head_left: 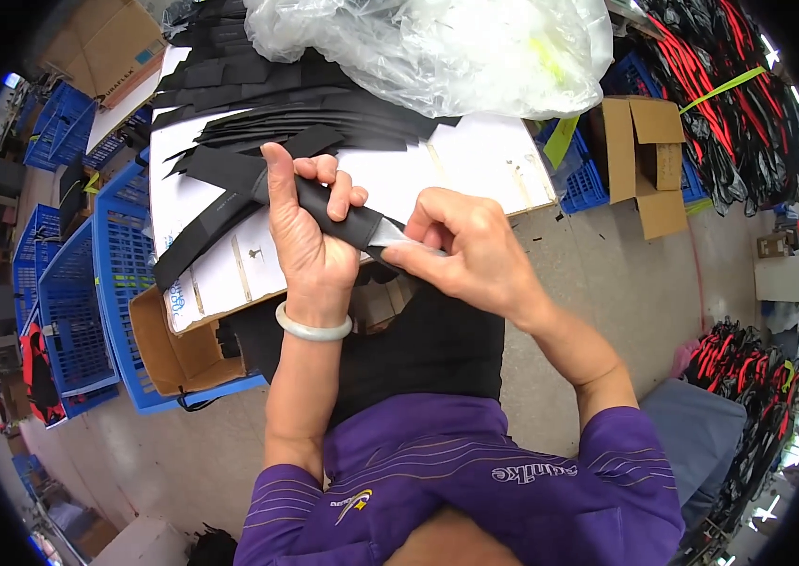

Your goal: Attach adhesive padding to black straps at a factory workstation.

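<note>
My left hand (307,236), with a pale bangle (313,325) at the wrist, has its fingers curled round a black fabric strip (343,219); its thumb points up and away. At the strip's right end a whitish, thin piece (388,234) shows at the opening. Thumb and fingers of my right hand (475,247) pinch this pale piece. Whether it is a lining or a separate insert I cannot tell. Beyond my left hand, more black strips (199,241) lie crossed on the white board (475,170), by a fanned row of black pieces (310,127).
Clear plastic bagging (447,57) covers the table's far side. Blue crates (126,283) and an open cardboard box (173,354) stand left. To the right are another open carton (649,170) and hanging black-and-red bundles (739,94); a similar pile (749,377) sits lower right.
</note>
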A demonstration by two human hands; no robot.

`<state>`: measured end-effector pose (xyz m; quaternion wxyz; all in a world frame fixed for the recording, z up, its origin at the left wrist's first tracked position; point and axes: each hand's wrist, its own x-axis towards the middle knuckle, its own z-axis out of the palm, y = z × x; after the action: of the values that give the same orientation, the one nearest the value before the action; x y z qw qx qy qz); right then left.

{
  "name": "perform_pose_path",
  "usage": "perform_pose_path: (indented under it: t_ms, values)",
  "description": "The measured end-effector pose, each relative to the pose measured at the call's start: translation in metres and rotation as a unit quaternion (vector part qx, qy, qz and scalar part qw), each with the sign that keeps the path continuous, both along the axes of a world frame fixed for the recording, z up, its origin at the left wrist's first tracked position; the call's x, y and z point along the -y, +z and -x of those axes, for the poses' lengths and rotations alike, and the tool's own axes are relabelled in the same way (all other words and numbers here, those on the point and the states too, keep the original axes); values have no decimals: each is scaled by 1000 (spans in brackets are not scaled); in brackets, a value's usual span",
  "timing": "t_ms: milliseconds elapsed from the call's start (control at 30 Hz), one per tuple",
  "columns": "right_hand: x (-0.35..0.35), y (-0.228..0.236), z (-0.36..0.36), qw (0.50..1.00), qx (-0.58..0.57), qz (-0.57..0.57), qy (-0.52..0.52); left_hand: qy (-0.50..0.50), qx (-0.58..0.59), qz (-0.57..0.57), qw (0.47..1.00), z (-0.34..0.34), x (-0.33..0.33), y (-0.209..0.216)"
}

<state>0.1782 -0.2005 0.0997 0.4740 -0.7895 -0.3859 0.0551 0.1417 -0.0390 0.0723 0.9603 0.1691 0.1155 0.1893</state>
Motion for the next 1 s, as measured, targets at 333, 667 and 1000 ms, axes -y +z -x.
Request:
perform_pose_path:
  t_ms: [333,667,1000]
  values:
    - [17,0,-10,988,-150,-10,36,-1,39,43,998,2,-11,-5]
    - [-6,-6,6,985,108,-132,14,8,31,57,998,1,-1,-1]
    - [-13,-22,16,968,189,-163,-31,-17,47,92,995,1,-2,1]
